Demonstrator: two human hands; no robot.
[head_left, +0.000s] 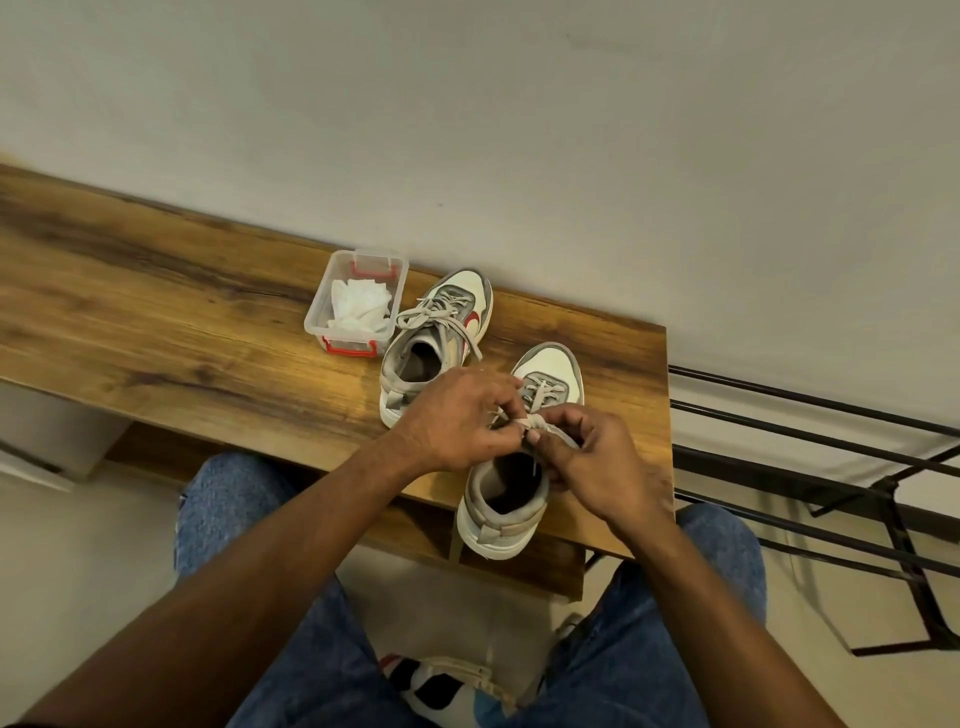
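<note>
I'm working the near grey-and-white leather sneaker (498, 525), which stands at the right end of the brown wooden bench (156, 312), toe at 12 o'clock. My left hand (457, 421) and right hand (597, 457) both pinch its flat beige lace (535, 423) over the tongue, fingertips nearly meeting. I judge this as mid-knot; next, I should draw the ends apart evenly toward 9 and 3 o'clock. The matching second sneaker (441, 338) sits at 10 o'clock.

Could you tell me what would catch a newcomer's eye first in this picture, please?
First, the two hands meeting at centre: the left hand and right hand both pinch the laces of the near sneaker on the wooden bench. Behind it stands the second sneaker, beside a clear box with red clips holding crumpled white material.
</note>
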